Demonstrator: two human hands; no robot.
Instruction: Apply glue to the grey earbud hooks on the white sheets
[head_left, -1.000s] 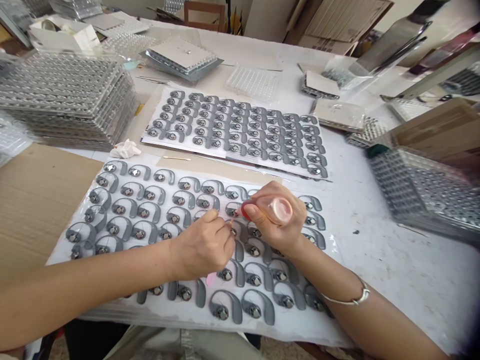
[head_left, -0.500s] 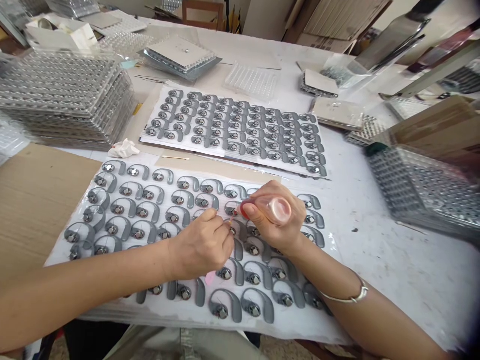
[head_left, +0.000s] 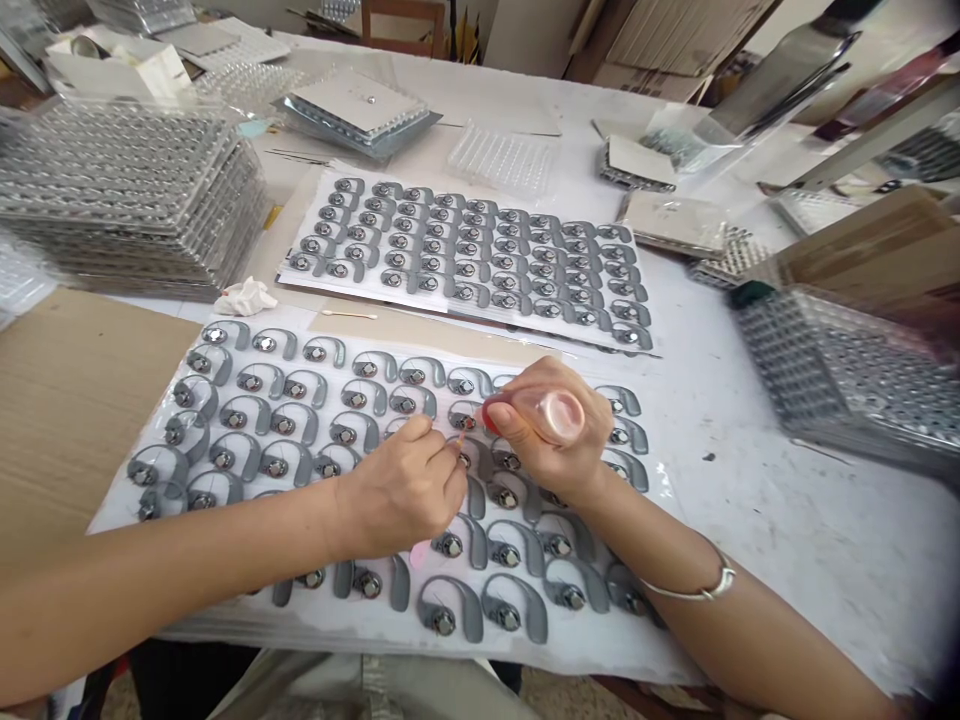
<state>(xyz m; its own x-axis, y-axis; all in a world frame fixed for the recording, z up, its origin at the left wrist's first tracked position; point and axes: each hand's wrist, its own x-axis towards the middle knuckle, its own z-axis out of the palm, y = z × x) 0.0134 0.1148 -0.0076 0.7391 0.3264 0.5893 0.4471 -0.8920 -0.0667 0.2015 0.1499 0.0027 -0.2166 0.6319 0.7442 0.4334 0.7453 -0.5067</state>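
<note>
Left hand (head_left: 401, 490), grip closed on a thin pink stick (head_left: 420, 553), its tip just over a grey ear-hook earpiece (head_left: 463, 417). Right hand (head_left: 555, 425), grip closed round a clear bulb (head_left: 551, 415) with a red nozzle, close beside that same earpiece. Rows of similar earpieces on a white sheet (head_left: 225, 625), on a table (head_left: 787, 560) with stacked clear trays (head_left: 127, 190) beyond.

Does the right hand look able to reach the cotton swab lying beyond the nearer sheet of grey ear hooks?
Probably yes, once it lets go: the right hand grips a small clear bottle. Only low, flat grey ear hooks lie toward the cotton swab, and the left hand, with its pink-handled applicator, sits nearer the person.
</note>
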